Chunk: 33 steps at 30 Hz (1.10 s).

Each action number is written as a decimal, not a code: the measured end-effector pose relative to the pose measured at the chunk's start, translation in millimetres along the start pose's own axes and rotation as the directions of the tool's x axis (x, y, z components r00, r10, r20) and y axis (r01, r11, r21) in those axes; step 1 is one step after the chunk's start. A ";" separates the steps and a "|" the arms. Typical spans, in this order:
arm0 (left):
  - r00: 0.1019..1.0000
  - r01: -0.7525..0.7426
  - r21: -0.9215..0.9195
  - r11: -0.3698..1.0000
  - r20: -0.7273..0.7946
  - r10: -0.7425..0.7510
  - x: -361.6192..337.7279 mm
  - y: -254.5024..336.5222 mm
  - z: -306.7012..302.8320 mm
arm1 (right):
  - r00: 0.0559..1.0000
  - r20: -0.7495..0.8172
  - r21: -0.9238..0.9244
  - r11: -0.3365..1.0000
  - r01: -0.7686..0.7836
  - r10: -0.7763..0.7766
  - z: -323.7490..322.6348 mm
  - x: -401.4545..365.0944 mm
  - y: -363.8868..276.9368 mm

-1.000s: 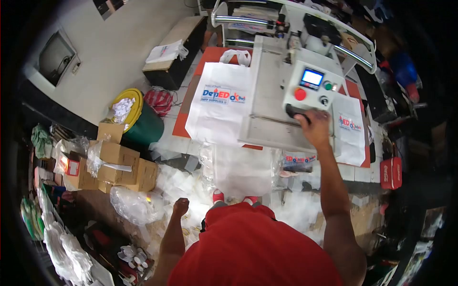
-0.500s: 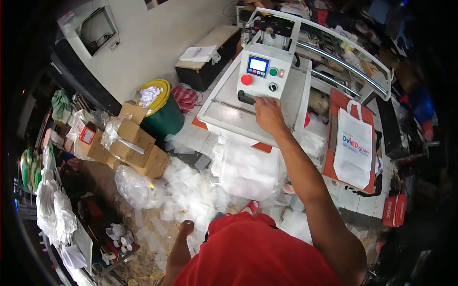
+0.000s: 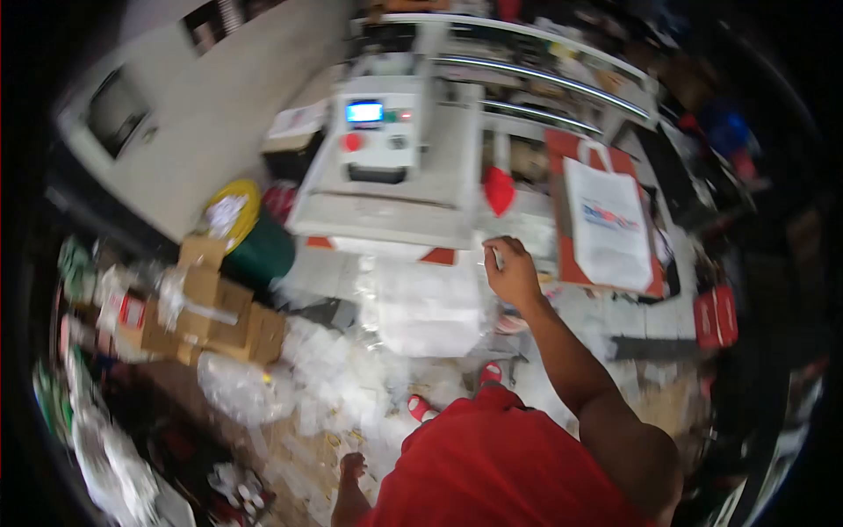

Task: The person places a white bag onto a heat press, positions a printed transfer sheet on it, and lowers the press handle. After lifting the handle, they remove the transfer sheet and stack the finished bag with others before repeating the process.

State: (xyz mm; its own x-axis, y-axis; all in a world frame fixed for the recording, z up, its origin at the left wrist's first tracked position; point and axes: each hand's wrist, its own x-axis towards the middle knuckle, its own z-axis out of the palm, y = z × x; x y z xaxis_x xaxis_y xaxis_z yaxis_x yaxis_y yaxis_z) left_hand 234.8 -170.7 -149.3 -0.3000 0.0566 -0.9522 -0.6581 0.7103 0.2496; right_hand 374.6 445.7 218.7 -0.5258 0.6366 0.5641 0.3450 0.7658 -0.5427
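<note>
Motion blur leaves the print on the white bag (image 3: pixel 608 220) unreadable, and whether the right hand (image 3: pixel 512 274) holds anything in its fingers cannot be told

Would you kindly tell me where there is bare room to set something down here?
The press top right of the control box looks bare. The floor by the cardboard boxes and plastic bags is crowded.
</note>
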 end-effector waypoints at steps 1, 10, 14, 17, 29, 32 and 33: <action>0.999 -0.012 0.050 0.999 0.042 0.010 -6.3 6.8 10.3 | 0.994 -0.016 0.004 0.994 -0.106 0.107 -18.9 -22.7 26.1; 0.931 -0.334 0.265 0.904 -0.056 0.361 -18.7 116.6 133.2 | 0.886 -0.318 -0.220 0.883 -0.416 0.338 -194.5 -91.0 285.2; 0.875 -0.408 0.292 0.865 -0.144 0.462 -58.2 166.2 222.3 | 0.871 -0.405 -0.297 0.861 -0.413 0.279 -235.7 -40.9 416.5; 0.808 -0.527 0.376 0.762 -0.055 0.586 -76.7 172.2 270.1 | 0.891 -0.378 -0.324 0.865 -0.383 0.253 -240.4 2.3 504.7; 0.949 -0.202 0.617 0.761 -0.069 0.308 -83.0 53.7 294.1 | 0.958 -0.036 -0.425 0.864 -0.272 0.284 -247.7 34.3 534.5; 0.954 -0.212 0.430 0.878 -0.103 0.281 -97.3 52.3 305.5 | 0.943 0.046 -0.293 0.907 -0.304 0.331 -233.5 12.3 464.4; 0.943 -0.213 0.478 0.852 -0.126 0.307 -97.5 57.4 309.4 | 0.954 0.099 -0.235 0.938 -0.254 0.283 -220.4 -8.5 437.9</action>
State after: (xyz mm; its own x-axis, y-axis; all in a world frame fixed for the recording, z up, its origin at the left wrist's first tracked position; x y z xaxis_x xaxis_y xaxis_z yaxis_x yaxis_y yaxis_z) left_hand 440.0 81.6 -96.5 -0.5718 0.1831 -0.7997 -0.1667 0.9285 0.3317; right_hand 701.5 795.6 113.4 -0.4809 0.8151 0.3231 0.6398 0.5782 -0.5064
